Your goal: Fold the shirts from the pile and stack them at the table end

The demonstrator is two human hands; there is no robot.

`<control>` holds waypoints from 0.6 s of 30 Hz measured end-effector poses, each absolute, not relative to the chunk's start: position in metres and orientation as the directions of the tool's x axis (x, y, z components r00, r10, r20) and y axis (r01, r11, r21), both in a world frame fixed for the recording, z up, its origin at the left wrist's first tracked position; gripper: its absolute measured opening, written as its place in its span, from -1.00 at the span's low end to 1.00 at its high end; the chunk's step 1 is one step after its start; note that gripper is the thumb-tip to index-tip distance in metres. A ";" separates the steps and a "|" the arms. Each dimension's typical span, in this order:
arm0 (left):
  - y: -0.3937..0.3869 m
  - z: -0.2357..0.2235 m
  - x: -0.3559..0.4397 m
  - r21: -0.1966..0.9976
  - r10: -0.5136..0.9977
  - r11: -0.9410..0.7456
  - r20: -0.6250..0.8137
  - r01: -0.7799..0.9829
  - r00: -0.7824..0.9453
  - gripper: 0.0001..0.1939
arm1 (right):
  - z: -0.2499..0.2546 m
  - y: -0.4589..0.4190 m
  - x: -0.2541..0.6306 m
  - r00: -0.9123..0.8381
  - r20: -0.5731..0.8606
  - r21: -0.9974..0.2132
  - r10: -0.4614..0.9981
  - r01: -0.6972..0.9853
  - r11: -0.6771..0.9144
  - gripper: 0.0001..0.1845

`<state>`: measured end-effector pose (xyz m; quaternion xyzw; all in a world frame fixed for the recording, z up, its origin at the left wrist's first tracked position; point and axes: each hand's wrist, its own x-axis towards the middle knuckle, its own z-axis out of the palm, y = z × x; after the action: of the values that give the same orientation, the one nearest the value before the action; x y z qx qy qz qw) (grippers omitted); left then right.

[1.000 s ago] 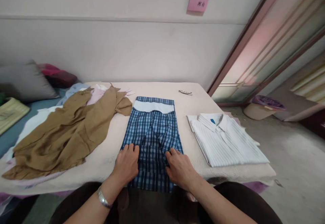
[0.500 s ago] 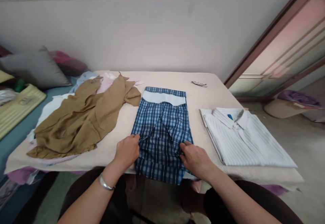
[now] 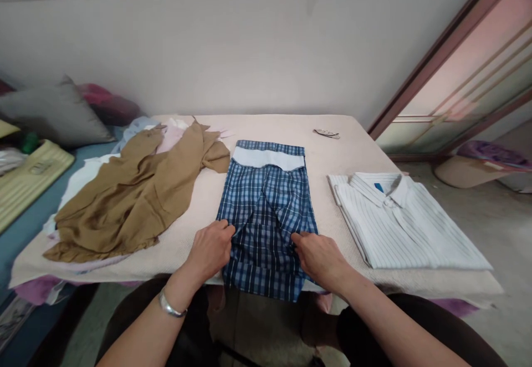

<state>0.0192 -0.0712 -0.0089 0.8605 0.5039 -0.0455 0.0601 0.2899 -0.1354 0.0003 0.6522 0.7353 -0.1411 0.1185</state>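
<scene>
A blue plaid shirt (image 3: 266, 200) lies folded lengthwise in the middle of the table, with a pale band at its far end and its near end hanging over the table's front edge. My left hand (image 3: 210, 250) pinches the shirt's left edge near the front. My right hand (image 3: 318, 259) grips the right edge at the same height. A silver bracelet sits on my left wrist.
A folded white striped shirt (image 3: 403, 223) lies to the right. A heap of brown and pale clothes (image 3: 133, 195) covers the table's left side. A small metal object (image 3: 327, 133) lies at the far edge. Pillows (image 3: 58, 112) rest on a bed at left. The cream table cover (image 3: 274, 126) shows behind the shirts.
Both hands slid from lying flat on the plaid shirt to gripping its side edges. The camera view dropped and shifted slightly, so the pink wall note left the frame.
</scene>
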 end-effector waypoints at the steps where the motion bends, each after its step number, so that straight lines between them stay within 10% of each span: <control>1: -0.072 -0.009 0.021 0.063 0.851 -0.502 -0.139 0.862 0.506 -0.84 | 0.000 -0.135 0.289 -0.136 -0.346 -0.066 0.928 0.990 0.121 -0.82; 18: -0.064 -0.019 0.023 0.122 0.826 -0.493 -0.245 0.861 0.508 -0.93 | 0.002 -0.131 0.290 -0.085 -0.408 -0.145 0.909 0.989 0.027 -0.65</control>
<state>0.0232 -0.0637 -0.0193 0.8606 0.4901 -0.0771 0.1149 0.2898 -0.1313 0.0024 0.6688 0.7095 -0.1976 0.1009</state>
